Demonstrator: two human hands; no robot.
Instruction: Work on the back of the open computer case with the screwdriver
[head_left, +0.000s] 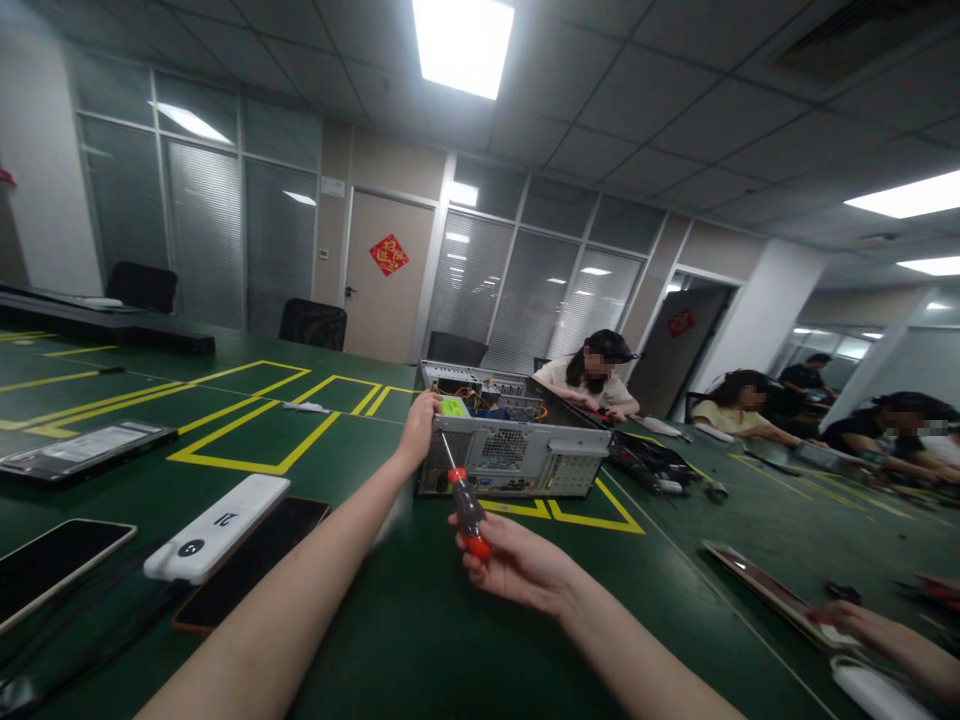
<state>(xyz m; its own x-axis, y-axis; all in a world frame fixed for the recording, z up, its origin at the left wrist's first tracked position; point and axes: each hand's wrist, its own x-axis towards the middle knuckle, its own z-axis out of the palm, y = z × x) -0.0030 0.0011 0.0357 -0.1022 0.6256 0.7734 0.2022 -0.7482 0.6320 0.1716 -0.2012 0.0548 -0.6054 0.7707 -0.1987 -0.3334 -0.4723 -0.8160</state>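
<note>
An opened computer case [536,460] lies on the table with its rear panel facing me and its top side uncovered. At its left corner sits a power supply [453,407] with a yellow-green label. My left hand [421,430] is closed on that corner, fingers on the power supply; part of the grip is hidden. In my right hand [510,560] is a screwdriver [469,510] with a black and red handle. Its shaft points up at the rear panel by the power supply; whether the tip touches a screw is too small to tell. Wires and boards show inside the case.
Left of my arm lie a white power bank [217,525], two phones [255,560] [60,565] and a hard drive [86,450]. A black tool pouch [660,465] is right of the case. Co-workers [589,375] sit across and to the right; another person's hand [847,620] reaches in.
</note>
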